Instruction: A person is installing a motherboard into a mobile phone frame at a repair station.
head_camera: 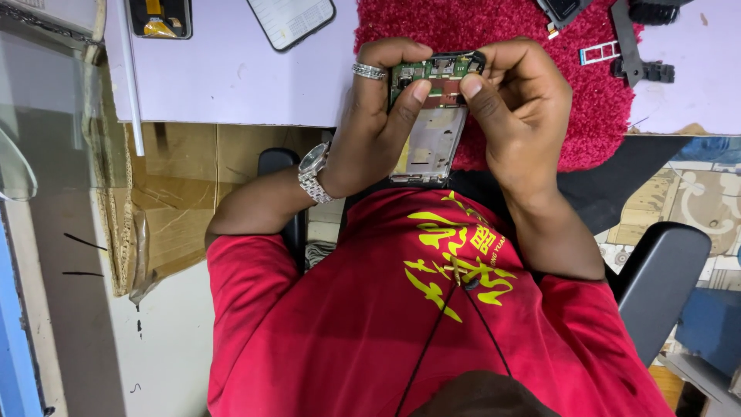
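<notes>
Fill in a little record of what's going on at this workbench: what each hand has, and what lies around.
left hand: the left hand, with a ring and a wristwatch, grips the opened phone
right hand: the right hand holds the same phone, thumb pressed at its green circuit board
under the hands: red mat on a white table
nearby: a second phone, a small card tray, black parts
</notes>
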